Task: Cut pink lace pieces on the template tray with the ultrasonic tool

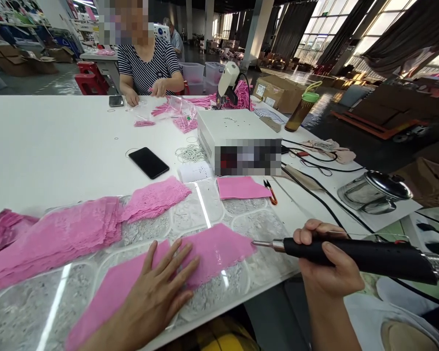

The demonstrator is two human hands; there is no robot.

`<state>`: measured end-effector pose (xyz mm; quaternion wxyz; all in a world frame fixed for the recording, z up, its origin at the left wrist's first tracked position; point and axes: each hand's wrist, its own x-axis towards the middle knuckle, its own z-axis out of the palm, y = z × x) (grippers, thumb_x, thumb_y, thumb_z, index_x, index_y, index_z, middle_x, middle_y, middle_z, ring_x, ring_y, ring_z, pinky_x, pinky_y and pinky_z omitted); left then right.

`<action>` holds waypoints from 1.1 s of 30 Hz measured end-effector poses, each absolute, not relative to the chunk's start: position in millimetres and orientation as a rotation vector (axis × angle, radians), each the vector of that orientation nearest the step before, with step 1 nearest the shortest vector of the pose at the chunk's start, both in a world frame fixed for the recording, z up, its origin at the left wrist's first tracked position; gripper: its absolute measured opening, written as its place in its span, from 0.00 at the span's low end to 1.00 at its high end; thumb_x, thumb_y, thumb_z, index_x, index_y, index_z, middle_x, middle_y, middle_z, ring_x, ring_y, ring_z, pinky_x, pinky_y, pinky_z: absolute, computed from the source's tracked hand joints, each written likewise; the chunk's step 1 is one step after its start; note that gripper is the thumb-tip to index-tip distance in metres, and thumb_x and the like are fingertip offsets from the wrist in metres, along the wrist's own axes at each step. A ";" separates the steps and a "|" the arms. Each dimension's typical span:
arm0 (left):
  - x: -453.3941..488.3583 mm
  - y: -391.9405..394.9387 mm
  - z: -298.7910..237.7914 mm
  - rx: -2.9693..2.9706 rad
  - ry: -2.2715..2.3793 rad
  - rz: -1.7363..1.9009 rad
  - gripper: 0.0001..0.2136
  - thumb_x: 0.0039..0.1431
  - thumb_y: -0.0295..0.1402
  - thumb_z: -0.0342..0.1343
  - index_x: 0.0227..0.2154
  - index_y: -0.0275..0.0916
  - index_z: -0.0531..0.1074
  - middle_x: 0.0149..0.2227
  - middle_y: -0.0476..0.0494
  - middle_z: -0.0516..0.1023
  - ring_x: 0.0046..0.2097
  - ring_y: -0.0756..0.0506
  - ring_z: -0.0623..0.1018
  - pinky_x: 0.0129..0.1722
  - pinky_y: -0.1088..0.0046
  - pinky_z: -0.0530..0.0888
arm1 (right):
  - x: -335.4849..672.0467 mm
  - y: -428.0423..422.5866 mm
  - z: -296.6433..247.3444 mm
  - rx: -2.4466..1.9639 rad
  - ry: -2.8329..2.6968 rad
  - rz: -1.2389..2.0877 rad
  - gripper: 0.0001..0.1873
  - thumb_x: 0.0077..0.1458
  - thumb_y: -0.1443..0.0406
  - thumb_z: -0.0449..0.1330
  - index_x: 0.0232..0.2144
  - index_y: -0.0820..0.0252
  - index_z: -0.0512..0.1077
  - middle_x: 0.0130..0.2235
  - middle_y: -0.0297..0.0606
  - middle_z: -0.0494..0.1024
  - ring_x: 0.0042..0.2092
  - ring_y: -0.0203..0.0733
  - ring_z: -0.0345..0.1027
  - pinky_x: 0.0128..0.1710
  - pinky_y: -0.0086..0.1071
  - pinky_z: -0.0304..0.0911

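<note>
My left hand (161,285) lies flat with its fingers spread, pressing on a pink fabric piece (219,251) on the clear patterned mat (263,222). Part of the pink cloth is hidden beneath that hand and forearm. In my right hand (327,261) is a black corded handpiece with a slim metal tip (373,258), held roughly level. Its tip touches or hovers just over the fabric's right corner; I cannot tell which. To the left lies a thick stack of pink lace pieces (76,226), with a smaller lace pile (155,199) beside it. Another pink piece (241,187) rests farther back.
A white machine box (237,124) stands mid-table, with black cables (314,195) running right. Nearby are a black phone (149,163), orange-handled thread snips (270,192), a lidded metal pot (373,192) and a bottle (300,112). Across the table sits a person in a striped shirt (149,66).
</note>
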<state>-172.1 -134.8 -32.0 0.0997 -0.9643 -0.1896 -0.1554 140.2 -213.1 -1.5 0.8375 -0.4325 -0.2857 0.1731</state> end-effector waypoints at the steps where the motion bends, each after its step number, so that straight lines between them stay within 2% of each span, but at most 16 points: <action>1: -171.7 -134.3 -31.5 -2.856 -0.551 -0.456 0.22 0.68 0.41 0.46 0.62 0.42 0.61 0.64 0.43 0.62 0.67 0.39 0.55 0.67 0.49 0.38 | 140.5 -214.4 -2.3 -0.911 -0.609 0.364 0.10 0.37 0.66 0.57 0.26 0.61 0.74 0.29 0.37 0.73 0.22 0.32 0.63 0.21 0.32 0.60; 13: -171.6 -133.0 -29.0 -2.854 -0.516 -0.335 0.24 0.68 0.43 0.46 0.64 0.44 0.56 0.66 0.42 0.57 0.68 0.38 0.53 0.66 0.48 0.33 | 142.6 -224.9 -3.7 -0.876 -0.647 0.396 0.09 0.39 0.66 0.58 0.28 0.61 0.74 0.30 0.38 0.72 0.22 0.33 0.63 0.22 0.33 0.61; 20: -171.2 -135.6 -29.8 -2.896 -0.564 -0.268 0.25 0.69 0.45 0.42 0.66 0.46 0.51 0.67 0.44 0.55 0.68 0.39 0.53 0.65 0.47 0.31 | 140.6 -225.2 -3.5 -0.919 -0.658 0.404 0.10 0.37 0.65 0.59 0.26 0.61 0.73 0.29 0.36 0.72 0.21 0.32 0.62 0.21 0.33 0.60; 27: -176.8 -137.1 -29.9 -2.954 -0.627 -0.234 0.26 0.69 0.46 0.43 0.65 0.45 0.52 0.66 0.43 0.55 0.68 0.39 0.54 0.64 0.47 0.29 | 142.6 -226.9 0.4 -0.994 -0.605 0.400 0.10 0.32 0.66 0.56 0.23 0.60 0.72 0.27 0.35 0.73 0.20 0.34 0.61 0.20 0.34 0.57; 33: -187.1 -138.8 -22.3 -2.999 -0.688 -0.240 0.21 0.70 0.40 0.43 0.63 0.44 0.57 0.67 0.44 0.55 0.68 0.39 0.53 0.64 0.46 0.28 | 139.3 -228.0 5.6 -1.087 -0.502 0.368 0.08 0.27 0.66 0.54 0.18 0.58 0.70 0.25 0.36 0.71 0.19 0.35 0.57 0.21 0.37 0.52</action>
